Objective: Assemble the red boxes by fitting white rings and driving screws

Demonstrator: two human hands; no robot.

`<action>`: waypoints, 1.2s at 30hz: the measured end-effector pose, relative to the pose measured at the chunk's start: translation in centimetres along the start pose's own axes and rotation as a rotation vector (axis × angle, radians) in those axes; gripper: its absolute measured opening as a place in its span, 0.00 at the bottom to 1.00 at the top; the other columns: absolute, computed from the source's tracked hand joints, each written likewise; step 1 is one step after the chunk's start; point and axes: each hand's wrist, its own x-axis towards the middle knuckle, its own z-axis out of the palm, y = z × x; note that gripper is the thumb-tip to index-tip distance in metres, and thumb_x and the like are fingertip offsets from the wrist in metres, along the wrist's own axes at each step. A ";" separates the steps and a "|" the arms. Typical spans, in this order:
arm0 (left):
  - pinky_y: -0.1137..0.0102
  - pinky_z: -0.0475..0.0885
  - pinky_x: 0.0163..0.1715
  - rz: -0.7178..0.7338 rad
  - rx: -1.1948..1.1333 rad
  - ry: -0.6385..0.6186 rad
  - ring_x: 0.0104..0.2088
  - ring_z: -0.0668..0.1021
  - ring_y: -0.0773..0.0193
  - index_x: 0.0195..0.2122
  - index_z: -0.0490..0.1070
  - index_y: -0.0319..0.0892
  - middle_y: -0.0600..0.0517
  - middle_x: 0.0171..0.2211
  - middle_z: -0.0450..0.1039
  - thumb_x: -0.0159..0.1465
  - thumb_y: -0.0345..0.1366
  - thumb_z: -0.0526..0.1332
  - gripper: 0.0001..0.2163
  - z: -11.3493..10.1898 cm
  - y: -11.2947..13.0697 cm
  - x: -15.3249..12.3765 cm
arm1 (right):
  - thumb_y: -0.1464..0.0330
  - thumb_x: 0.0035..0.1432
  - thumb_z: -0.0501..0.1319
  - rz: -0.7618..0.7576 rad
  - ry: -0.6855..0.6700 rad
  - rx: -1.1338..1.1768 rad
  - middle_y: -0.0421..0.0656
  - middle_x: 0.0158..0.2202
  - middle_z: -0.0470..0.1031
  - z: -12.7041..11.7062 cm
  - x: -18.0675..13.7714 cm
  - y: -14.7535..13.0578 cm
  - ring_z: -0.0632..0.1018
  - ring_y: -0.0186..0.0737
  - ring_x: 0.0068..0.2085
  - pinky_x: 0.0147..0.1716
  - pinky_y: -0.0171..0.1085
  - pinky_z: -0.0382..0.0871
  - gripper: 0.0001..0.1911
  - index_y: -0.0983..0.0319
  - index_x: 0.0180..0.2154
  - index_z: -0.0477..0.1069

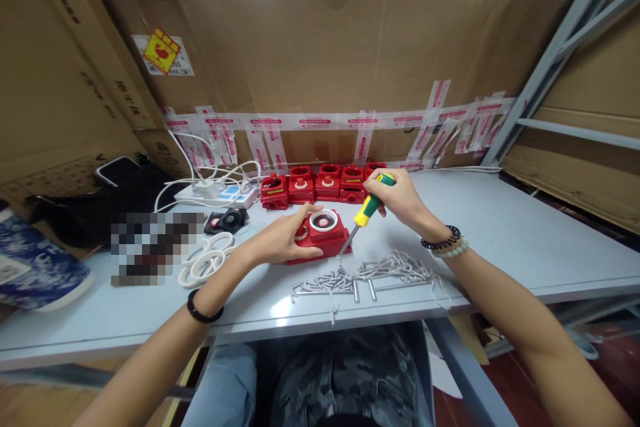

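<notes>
My left hand [285, 239] grips the left side of a red housing [330, 243], thumb toward the front and fingers over the back. A white ring [323, 220] sits on top of the housing around a dark round centre. In my right hand [400, 193] is a screwdriver [369, 207] with a green and yellow handle, tilted with its shaft pointing down and left. Its tip is among or just above the near edge of a pile of screws [330, 280], close to the housing's front right corner. Whether a screw sits on the tip I cannot tell.
Several red housings [327, 183] stand in a row at the back. Metal rods with white strings [395, 268] lie right of the screws. Loose white rings [207, 260], black parts [227, 220] and a power strip [220, 193] with cables are on the left. A cardboard wall [320, 47] closes the back.
</notes>
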 end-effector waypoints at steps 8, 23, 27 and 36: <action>0.58 0.68 0.48 -0.007 -0.008 0.010 0.51 0.74 0.46 0.61 0.53 0.43 0.39 0.58 0.65 0.54 0.51 0.65 0.37 0.1 -0.3 0.1 | 0.69 0.42 0.58 0.018 0.014 0.021 0.33 0.11 0.62 0.2 0.0 -0.4 0.63 0.26 0.10 0.07 0.29 0.54 0.07 0.61 0.18 0.62; 0.61 0.69 0.46 -0.041 -0.014 -0.056 0.48 0.76 0.47 0.60 0.51 0.44 0.41 0.54 0.70 0.55 0.54 0.64 0.37 -0.2 0.2 0.0 | 0.69 0.43 0.58 0.047 0.366 0.153 0.32 0.13 0.59 -1.7 3.3 2.3 0.63 0.28 0.12 0.08 0.30 0.59 0.06 0.60 0.18 0.62; 0.61 0.68 0.46 -0.038 -0.014 -0.063 0.47 0.76 0.49 0.60 0.51 0.45 0.41 0.55 0.68 0.55 0.53 0.64 0.36 -0.3 0.3 0.0 | 0.68 0.43 0.59 0.080 0.371 0.154 0.31 0.13 0.59 -1.2 3.7 3.8 0.64 0.28 0.12 0.08 0.30 0.59 0.07 0.60 0.19 0.62; 0.63 0.69 0.43 -0.020 -0.026 -0.059 0.44 0.76 0.51 0.59 0.52 0.45 0.43 0.51 0.71 0.55 0.52 0.64 0.35 -0.3 0.2 0.0 | 0.68 0.43 0.58 0.090 0.384 0.133 0.31 0.13 0.59 -0.9 3.8 4.2 0.65 0.28 0.13 0.09 0.29 0.60 0.07 0.60 0.19 0.61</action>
